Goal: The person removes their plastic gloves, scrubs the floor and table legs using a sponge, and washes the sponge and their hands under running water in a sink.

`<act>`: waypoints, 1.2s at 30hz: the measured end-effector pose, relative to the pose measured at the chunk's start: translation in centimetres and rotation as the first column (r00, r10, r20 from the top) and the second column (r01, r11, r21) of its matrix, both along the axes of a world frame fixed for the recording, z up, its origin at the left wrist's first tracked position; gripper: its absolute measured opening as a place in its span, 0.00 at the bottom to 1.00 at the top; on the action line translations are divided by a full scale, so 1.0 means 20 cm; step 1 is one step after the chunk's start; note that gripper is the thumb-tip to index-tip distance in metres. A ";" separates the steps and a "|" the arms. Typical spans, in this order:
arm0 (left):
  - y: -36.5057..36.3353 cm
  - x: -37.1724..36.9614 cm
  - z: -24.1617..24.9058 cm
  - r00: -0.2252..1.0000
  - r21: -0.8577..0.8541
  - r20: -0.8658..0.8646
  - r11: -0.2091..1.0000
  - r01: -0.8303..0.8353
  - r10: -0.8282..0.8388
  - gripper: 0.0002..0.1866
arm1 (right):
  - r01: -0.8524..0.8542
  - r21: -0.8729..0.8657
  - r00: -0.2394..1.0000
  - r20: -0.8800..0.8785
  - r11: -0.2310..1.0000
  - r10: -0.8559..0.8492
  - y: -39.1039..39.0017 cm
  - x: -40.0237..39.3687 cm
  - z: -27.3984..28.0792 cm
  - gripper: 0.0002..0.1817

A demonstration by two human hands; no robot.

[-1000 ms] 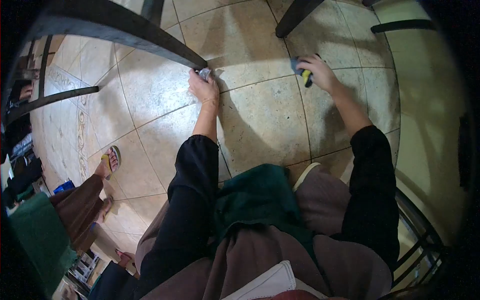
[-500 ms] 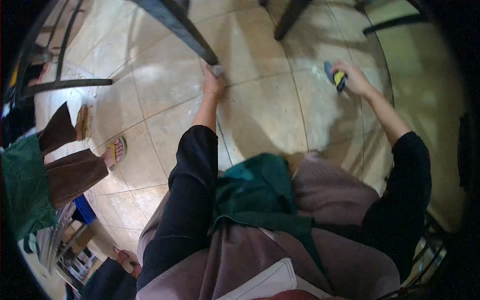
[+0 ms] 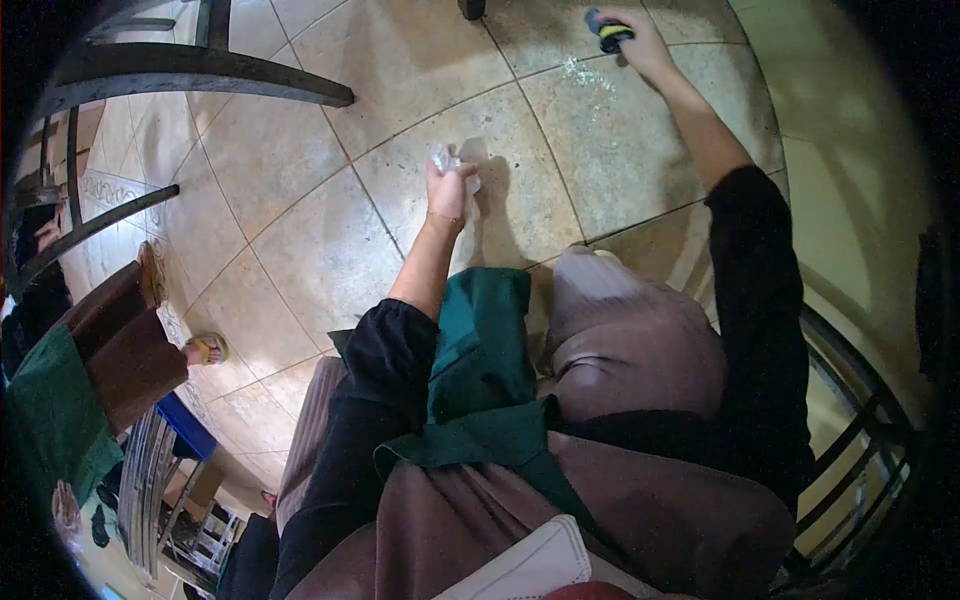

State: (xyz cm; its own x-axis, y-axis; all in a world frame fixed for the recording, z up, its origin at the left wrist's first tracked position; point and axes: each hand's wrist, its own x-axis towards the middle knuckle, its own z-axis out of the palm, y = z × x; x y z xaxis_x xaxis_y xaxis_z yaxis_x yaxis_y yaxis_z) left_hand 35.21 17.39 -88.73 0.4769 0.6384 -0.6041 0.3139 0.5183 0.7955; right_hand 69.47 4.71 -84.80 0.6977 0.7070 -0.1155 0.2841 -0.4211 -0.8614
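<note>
My left hand [image 3: 446, 195] is closed around a crumpled piece of clear plastic [image 3: 443, 157] just above the tiled floor [image 3: 400, 100]. Farther off at the upper right, my right hand [image 3: 645, 48] grips a black-and-yellow handled tool [image 3: 614, 38]. The tool has a grey end; its exact kind is hard to make out. Below it, white flecks [image 3: 590, 78] are scattered over a tile. Small dark specks dot the floor near my left hand.
A dark chair leg [image 3: 270, 80] reaches in from the upper left, and another leg end [image 3: 471, 8] shows at the top. On the left stands a person in a green apron [image 3: 60, 400] and sandals. A yellowish wall [image 3: 840, 180] runs along the right.
My left hand has come away from the chair leg, and clear plastic now shows in it. My right hand with the tool is farther forward. The view has shifted, with the chair farther left.
</note>
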 end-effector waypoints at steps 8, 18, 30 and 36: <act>-0.01 0.09 0.03 1.000 -0.047 -0.029 0.999 -0.001 -0.001 0.24 | -0.166 -0.385 0.847 0.416 0.908 0.331 0.22 -0.13 -0.19 0.29; -0.02 0.03 -0.02 0.993 -0.143 0.057 0.984 0.107 -0.100 0.21 | -0.446 -0.273 0.887 -0.265 0.853 0.379 -0.04 -0.19 0.05 0.24; 0.00 0.01 -0.05 0.980 -0.055 0.059 0.979 0.195 -0.192 0.22 | 0.105 -0.436 0.993 -0.005 0.894 -0.119 -0.21 -0.14 -0.15 0.24; 0.01 0.01 -0.04 0.977 -0.078 0.073 0.975 0.206 -0.200 0.21 | -0.009 -0.329 0.904 0.401 0.944 0.148 -0.20 -0.26 -0.32 0.24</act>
State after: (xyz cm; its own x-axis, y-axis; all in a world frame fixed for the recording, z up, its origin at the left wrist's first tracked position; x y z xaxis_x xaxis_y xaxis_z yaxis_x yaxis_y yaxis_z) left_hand 35.32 17.64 -89.62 0.6312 0.4722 -0.6153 0.3689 0.5150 0.7737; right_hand 64.32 0.68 -91.21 0.6736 0.7373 -0.0514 0.6288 -0.6082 -0.4845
